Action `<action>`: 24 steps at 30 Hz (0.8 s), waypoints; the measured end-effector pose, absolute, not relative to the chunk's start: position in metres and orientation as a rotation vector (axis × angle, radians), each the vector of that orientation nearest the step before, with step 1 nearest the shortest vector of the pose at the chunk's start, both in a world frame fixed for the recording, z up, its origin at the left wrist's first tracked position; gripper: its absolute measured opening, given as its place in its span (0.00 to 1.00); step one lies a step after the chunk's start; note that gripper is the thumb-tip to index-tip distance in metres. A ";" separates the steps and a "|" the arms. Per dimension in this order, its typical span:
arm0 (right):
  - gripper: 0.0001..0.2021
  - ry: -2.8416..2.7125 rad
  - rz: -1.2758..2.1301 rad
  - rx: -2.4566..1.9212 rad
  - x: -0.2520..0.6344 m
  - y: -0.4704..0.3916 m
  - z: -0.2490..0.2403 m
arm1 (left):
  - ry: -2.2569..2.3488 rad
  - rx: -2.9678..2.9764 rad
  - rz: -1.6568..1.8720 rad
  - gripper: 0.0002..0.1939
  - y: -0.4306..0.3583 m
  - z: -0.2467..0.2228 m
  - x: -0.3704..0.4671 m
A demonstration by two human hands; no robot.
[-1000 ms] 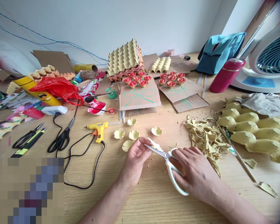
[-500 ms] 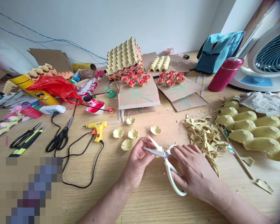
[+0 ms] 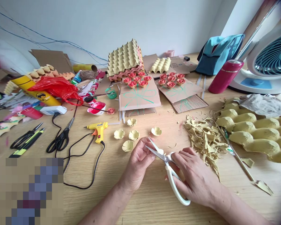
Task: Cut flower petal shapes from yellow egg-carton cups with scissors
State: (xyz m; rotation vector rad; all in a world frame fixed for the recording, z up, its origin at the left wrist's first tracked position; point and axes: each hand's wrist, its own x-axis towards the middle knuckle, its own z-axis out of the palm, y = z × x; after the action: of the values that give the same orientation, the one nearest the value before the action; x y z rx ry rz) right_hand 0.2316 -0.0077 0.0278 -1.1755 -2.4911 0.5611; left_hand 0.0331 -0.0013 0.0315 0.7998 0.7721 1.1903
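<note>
My right hand [image 3: 192,175] grips white-handled scissors [image 3: 175,184], their blades slightly apart and pointing up and left. My left hand [image 3: 140,162] is closed, fingers pinched round a small pale yellow carton piece [image 3: 160,152] beside the blades; most of that piece is hidden. Several pale yellow carton flowers [image 3: 134,135] lie just beyond my left hand, and one more flower [image 3: 156,131] sits above the scissors. To the right of my right hand is a heap of carton trimmings [image 3: 202,134].
A yellow glue gun [image 3: 99,130] with a black cord and black scissors [image 3: 61,139] lie left. Red-painted flowers [image 3: 143,83] stand on cardboard [image 3: 140,100] ahead. An egg tray [image 3: 259,131], a red bottle [image 3: 226,76] and a fan [image 3: 250,82] are right.
The scissor blades have closed somewhat, and the handles have shifted slightly down and right with my right hand. A thin curled trimming now lies on the table above the scissors.
</note>
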 end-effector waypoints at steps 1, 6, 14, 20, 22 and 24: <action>0.10 -2.487 0.567 -1.165 0.232 -0.008 0.028 | 0.772 0.814 1.191 0.15 -0.001 0.032 0.032; 0.11 -2.480 0.583 -1.125 0.232 -0.009 0.030 | 0.816 0.937 1.182 0.19 0.001 0.032 0.026; 0.09 -2.509 0.577 -1.136 0.234 -0.004 0.029 | 0.936 1.159 1.203 0.25 0.003 0.036 0.024; 0.11 -2.498 0.571 -1.099 0.235 -0.006 0.030 | 0.940 1.199 1.191 0.29 0.004 0.037 0.024; 0.11 -2.491 0.576 -1.079 0.235 -0.006 0.031 | 0.943 1.209 1.190 0.30 0.003 0.037 0.024; 0.12 -2.486 0.581 -1.062 0.235 -0.006 0.031 | 0.946 1.213 1.188 0.32 0.002 0.037 0.023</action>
State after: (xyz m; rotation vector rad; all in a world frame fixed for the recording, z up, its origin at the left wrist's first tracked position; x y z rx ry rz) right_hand 0.2350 -0.0063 0.0311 -1.0620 -2.4862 0.5813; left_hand 0.0228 0.0019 0.0369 1.2126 0.9458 1.1878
